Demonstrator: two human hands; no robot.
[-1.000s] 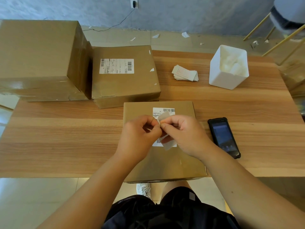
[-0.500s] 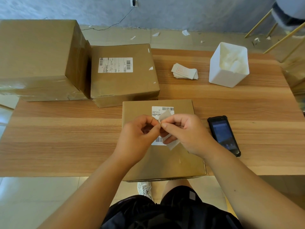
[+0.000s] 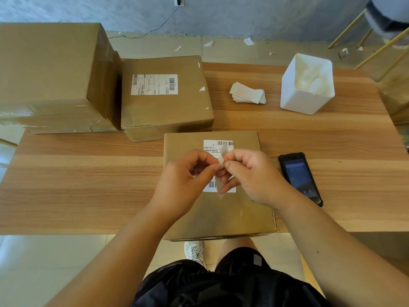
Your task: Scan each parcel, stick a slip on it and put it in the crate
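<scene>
A flat brown parcel lies at the table's near edge, with a white barcode label on top. Above it my left hand and my right hand meet, both pinching one small white slip; its lower end hangs below my right fingers. A black handheld scanner lies screen-up on the table just right of the parcel. A stack of more slips sits at the far middle of the table. No crate is in view.
A labelled brown parcel and a taller brown box stand at the back left. A white square bin with crumpled paper stands at the back right. Paper scraps litter the floor behind the wooden table.
My hands stay together over the parcel and work at the slip with small finger shifts. Nothing else on the table has moved.
</scene>
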